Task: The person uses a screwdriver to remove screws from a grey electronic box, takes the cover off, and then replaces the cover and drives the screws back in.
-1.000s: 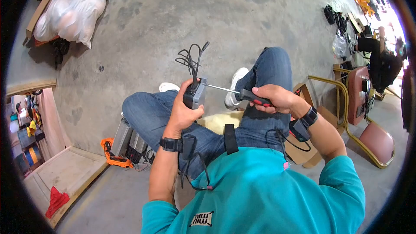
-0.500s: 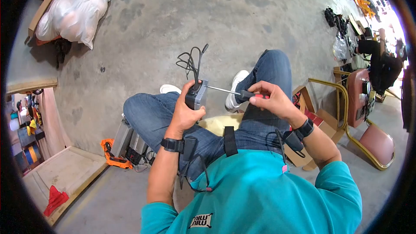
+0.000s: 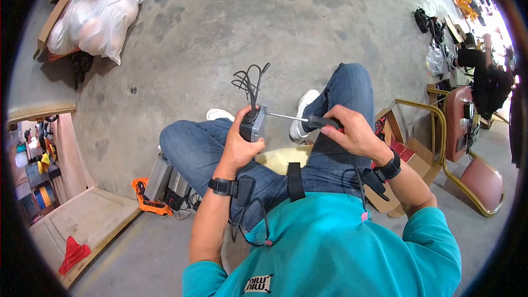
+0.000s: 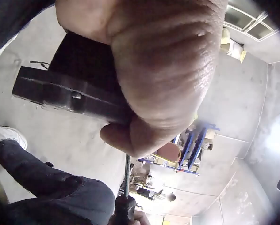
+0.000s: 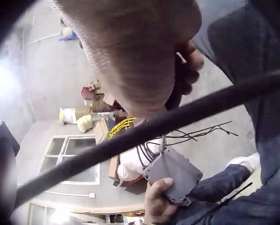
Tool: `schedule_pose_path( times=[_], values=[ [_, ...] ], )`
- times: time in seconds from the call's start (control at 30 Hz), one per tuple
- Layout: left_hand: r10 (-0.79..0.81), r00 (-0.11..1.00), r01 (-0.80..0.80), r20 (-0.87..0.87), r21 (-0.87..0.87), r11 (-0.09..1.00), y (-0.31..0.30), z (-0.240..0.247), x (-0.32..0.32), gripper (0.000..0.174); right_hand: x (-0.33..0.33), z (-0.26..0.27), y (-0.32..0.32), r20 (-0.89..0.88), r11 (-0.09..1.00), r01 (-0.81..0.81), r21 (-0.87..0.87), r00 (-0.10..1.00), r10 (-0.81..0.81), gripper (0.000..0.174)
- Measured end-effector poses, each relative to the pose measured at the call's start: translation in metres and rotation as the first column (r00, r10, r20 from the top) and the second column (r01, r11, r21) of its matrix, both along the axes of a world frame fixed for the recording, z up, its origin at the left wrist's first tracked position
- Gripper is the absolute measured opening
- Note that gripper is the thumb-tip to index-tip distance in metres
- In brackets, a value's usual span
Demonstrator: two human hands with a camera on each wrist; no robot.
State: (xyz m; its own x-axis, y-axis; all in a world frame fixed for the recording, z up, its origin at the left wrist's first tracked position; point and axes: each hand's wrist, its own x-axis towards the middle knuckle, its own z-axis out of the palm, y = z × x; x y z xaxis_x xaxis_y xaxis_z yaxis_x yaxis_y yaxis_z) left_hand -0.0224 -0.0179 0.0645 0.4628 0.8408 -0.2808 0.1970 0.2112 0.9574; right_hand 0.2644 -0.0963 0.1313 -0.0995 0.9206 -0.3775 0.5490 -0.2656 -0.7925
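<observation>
The left hand (image 3: 238, 146) grips a dark box with a grey plate (image 3: 259, 123) on its right side, and black cables (image 3: 254, 89) rise from its top. In the right hand (image 3: 355, 132) is the black-and-red handle of a screwdriver (image 3: 289, 117), whose tip meets the plate near its upper corner. The left wrist view shows the box's dark edge (image 4: 74, 96) under the left hand (image 4: 163, 65). From the right wrist, the plate's flat grey face (image 5: 173, 176) is visible with the shaft at its top corner; a blurred dark cable crosses that view.
The person sits with knees apart over a pale yellow seat (image 3: 281, 157). An orange-and-grey case (image 3: 151, 197) lies at the left, near a wooden board (image 3: 93, 214). At the right are open cardboard boxes (image 3: 421, 159) and a chair (image 3: 481, 181). White bags (image 3: 96, 25) lie at the upper left.
The right hand's fingers have shifted their hold on the screwdriver handle, and the hand's angle differs. Both hands and the box appear slightly further right and lower in the head view.
</observation>
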Motion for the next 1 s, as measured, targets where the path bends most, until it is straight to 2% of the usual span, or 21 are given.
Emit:
schedule_pose_path(
  times=[0.03,0.07,0.1,0.13,0.17,0.2,0.3,0.33,0.37,0.43,0.47,0.53,0.67,0.73,0.77,0.83,0.87,0.93,0.97,1.0],
  values=[
    [0.002,1.0,-0.002,-0.002,0.021,1.0,0.0,-0.002,0.001,0.07,-0.002,0.001,-0.003,0.13,0.964,-0.019,0.267,0.991,-0.017,0.026],
    [0.006,1.0,-0.006,-0.005,0.044,0.999,0.0,-0.003,0.001,0.07,0.001,-0.008,-0.007,0.013,0.962,0.081,0.262,0.996,-0.087,0.028],
    [0.008,1.0,-0.008,-0.007,0.045,0.999,0.001,-0.002,0.002,0.07,0.002,-0.008,-0.007,0.011,0.962,0.079,0.263,0.996,-0.085,0.028],
    [0.029,1.0,-0.03,0.008,0.037,0.999,0.001,0.0,0.004,0.069,0.002,-0.009,-0.008,-0.233,0.959,0.279,0.049,0.937,-0.261,0.03],
    [0.047,0.999,-0.047,0.023,0.025,0.999,0.001,0.0,0.005,0.069,0.001,-0.011,-0.01,-0.412,0.887,0.412,-0.208,0.786,-0.461,0.033],
    [0.041,0.999,-0.042,0.02,0.017,0.999,0.0,-0.002,0.006,0.069,0.001,-0.01,-0.013,-0.411,0.883,0.416,-0.216,0.782,-0.469,0.033],
    [0.059,0.998,-0.062,0.038,0.079,0.995,0.001,-0.005,0.005,0.069,0.0,-0.003,-0.011,-0.44,0.732,0.363,-0.577,0.617,-0.653,0.043],
    [0.052,0.998,-0.053,0.027,0.058,0.997,0.002,-0.003,0.005,0.069,0.005,-0.011,-0.012,-0.412,0.767,0.294,-0.57,0.705,-0.577,0.054],
    [0.047,0.999,-0.048,0.017,0.037,0.998,0.002,-0.001,0.004,0.069,0.01,-0.014,-0.013,-0.411,0.768,0.293,-0.569,0.708,-0.574,0.054],
    [0.053,0.998,-0.053,0.022,0.006,0.999,0.001,0.003,0.005,0.069,0.016,-0.018,-0.011,-0.471,0.83,0.199,-0.521,0.744,-0.474,0.042],
    [0.05,0.998,-0.05,0.027,-0.028,0.998,0.002,0.004,0.005,0.068,0.014,-0.023,-0.01,-0.471,0.833,0.195,-0.518,0.747,-0.468,0.042],
    [0.068,0.997,-0.068,0.029,0.004,0.998,0.002,0.002,0.005,0.068,0.008,-0.035,-0.013,-0.454,0.877,0.34,-0.34,0.758,-0.469,0.032],
    [0.075,0.997,-0.078,0.036,0.095,0.992,0.001,-0.003,0.004,0.068,0.003,-0.036,-0.015,-0.465,0.884,0.402,-0.238,0.752,-0.467,0.026],
    [0.076,0.996,-0.078,0.038,0.076,0.994,0.0,-0.003,0.004,0.068,-0.004,-0.035,-0.013,-0.423,0.894,0.431,-0.118,0.793,-0.439,0.027],
    [0.075,0.996,-0.077,0.039,0.055,0.995,0.0,-0.003,0.004,0.068,-0.005,-0.029,-0.012,-0.422,0.895,0.431,-0.115,0.794,-0.437,0.027],
    [0.081,0.996,-0.083,0.036,0.067,0.994,0.002,-0.001,0.005,0.068,-0.013,0.0,-0.004,-0.429,0.775,0.479,-0.414,0.648,-0.629,0.031],
    [0.086,0.996,-0.088,0.031,0.073,0.993,0.001,0.0,0.005,0.068,-0.006,-0.003,-0.006,-0.428,0.773,0.479,-0.415,0.648,-0.631,0.031],
    [0.074,0.997,-0.075,0.028,0.063,0.995,0.0,0.0,0.005,0.068,0.013,-0.012,-0.005,-0.494,0.822,0.287,-0.492,0.686,-0.535,0.031],
    [0.063,0.998,-0.064,0.025,0.057,0.996,0.001,0.0,0.004,0.068,0.012,-0.018,-0.006,-0.494,0.823,0.286,-0.491,0.687,-0.534,0.031],
    [0.063,0.998,-0.065,0.027,0.06,0.996,0.002,-0.001,0.004,0.068,0.007,-0.02,-0.006,-0.47,0.844,0.34,-0.414,0.714,-0.518,0.028]
  ],
)
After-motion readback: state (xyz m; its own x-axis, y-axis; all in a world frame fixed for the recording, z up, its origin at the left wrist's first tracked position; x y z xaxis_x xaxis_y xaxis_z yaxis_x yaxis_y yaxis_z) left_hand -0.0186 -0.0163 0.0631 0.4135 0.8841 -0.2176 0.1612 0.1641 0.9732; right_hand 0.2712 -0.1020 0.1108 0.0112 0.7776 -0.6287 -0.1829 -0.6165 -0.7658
